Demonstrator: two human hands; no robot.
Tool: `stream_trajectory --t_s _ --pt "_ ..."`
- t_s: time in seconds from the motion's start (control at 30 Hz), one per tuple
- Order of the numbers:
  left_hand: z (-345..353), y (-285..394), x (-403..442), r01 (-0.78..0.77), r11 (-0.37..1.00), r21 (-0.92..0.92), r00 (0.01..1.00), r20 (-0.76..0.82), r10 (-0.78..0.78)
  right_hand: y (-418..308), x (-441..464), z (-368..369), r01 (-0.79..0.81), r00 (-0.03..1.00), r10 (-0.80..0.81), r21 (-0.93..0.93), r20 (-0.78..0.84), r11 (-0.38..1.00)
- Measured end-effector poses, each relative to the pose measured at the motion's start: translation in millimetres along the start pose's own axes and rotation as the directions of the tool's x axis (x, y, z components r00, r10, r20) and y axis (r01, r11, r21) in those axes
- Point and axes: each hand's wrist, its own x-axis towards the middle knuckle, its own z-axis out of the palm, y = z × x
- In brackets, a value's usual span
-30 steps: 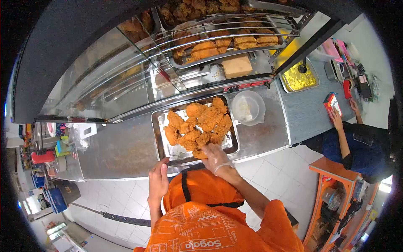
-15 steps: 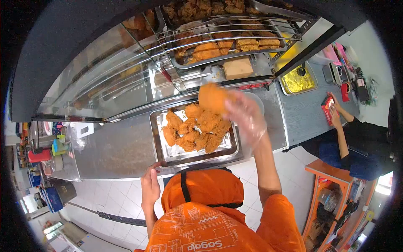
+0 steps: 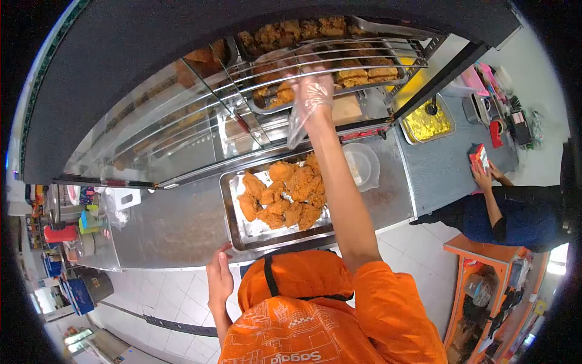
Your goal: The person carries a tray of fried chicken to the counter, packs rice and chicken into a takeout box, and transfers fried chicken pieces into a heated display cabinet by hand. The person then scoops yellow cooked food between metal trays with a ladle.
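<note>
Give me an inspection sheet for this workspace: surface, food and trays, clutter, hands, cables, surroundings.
Surface: metal counter, brownish in places.
Food and trays: fried chicken heaped in a metal tray; more pieces in the cabinet tray above.
Clutter: clear plastic tub beside the metal tray.
Hands: right hand, gloved, at the cabinet tray, grip blurred; left hand by the metal tray's near-left corner, holding nothing.
Cables: none certain; dark strip along the floor.
Surroundings: a co-worker's hands hold a red box at the grey worktable.
</note>
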Motion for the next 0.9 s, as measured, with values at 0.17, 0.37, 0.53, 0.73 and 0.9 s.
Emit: stream_trajectory --t_s 0.17,0.37,0.53,0.73,0.9 --pt "2 -7 -2 0.036 0.999 -0.033 0.999 -0.034 -0.037 -17 -65 -23 0.2 0.968 -0.226 0.216 0.105 0.956" --pt "1 -13 -6 0.081 0.994 0.066 0.996 0.04 -0.084 42 -139 -155 0.262 0.932 0.036 -0.74 0.36 0.62" --pt "3 -7 1 0.047 0.998 0.03 0.998 0.04 -0.048 73 -209 -170 0.513 0.816 0.268 -0.855 0.512 0.073" --pt "9 3 7 -0.017 0.999 0.048 0.997 0.079 0.013 116 -199 -184 0.755 0.553 0.358 -0.634 0.753 0.168" --pt "4 0 1 0.008 0.996 0.087 0.995 0.095 -0.016 118 -194 -181 0.756 0.41 0.583 -0.619 0.701 0.212"
